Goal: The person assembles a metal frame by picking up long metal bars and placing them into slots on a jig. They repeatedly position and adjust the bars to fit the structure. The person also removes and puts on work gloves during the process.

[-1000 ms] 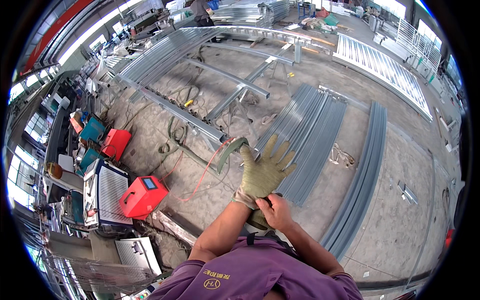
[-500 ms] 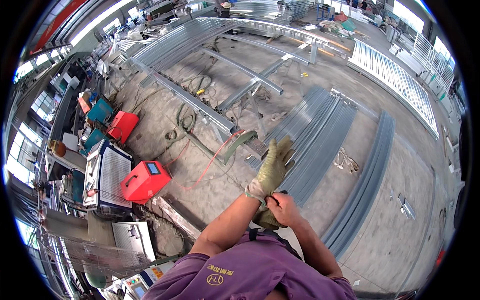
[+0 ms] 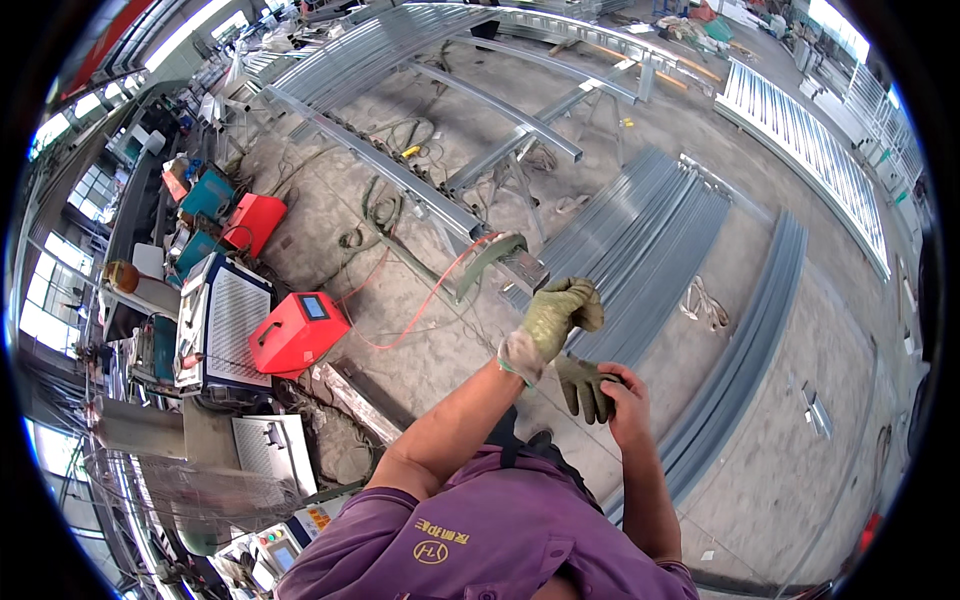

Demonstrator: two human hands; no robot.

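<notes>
A yellowish-green work glove covers my left hand, its fingers curled inward with nothing seen in them. Its pale cuff sits at the wrist. My right hand is bare and pinches a second, darker green work glove near its dark cuff. That glove hangs with its fingers pointing down, just below my left hand. Beyond my left hand is the end of a metal beam with a green strap beside it.
Bundled grey metal profiles lie on the floor ahead, with another long bundle to the right. A metal frame on stands reaches away. Red machines, hoses and an orange cable are at left.
My left fingers have gone from outstretched to curled. My right hand has moved away from the left wrist, and the loose glove now hangs in view from it.
</notes>
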